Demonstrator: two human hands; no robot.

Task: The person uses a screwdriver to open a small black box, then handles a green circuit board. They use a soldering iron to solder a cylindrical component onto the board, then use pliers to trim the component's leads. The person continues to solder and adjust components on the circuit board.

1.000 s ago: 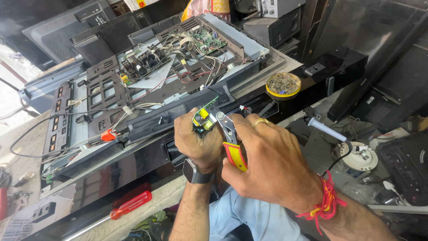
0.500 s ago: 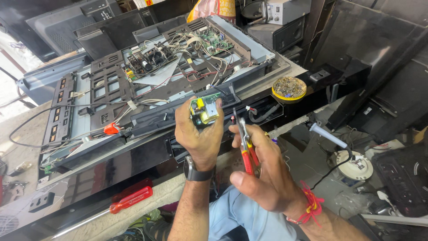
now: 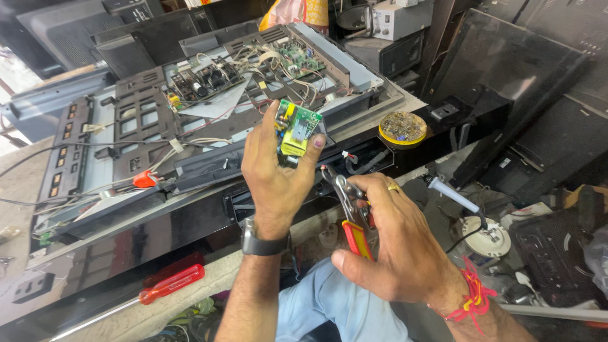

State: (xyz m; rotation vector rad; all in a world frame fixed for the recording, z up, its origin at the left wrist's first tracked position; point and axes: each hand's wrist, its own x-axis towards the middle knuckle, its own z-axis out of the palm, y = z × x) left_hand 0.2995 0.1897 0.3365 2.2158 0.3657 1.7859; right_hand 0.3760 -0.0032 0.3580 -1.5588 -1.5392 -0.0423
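The small circuit board [image 3: 297,128], pinched in the left hand [image 3: 278,171], has been raised and turned upward; the pliers [image 3: 349,209], gripped by the right hand [image 3: 396,253], have been lowered clear of it.

Landmark: the opened flat-screen chassis [image 3: 209,120] lying flat in front of me.
Screwdriver: my red-handled one [image 3: 171,283] lies just below its near edge.
Round tin: yellow-rimmed, full of small parts [image 3: 403,128], beside its right end.
Soldering iron stand: white, round [image 3: 484,237], well right of it.
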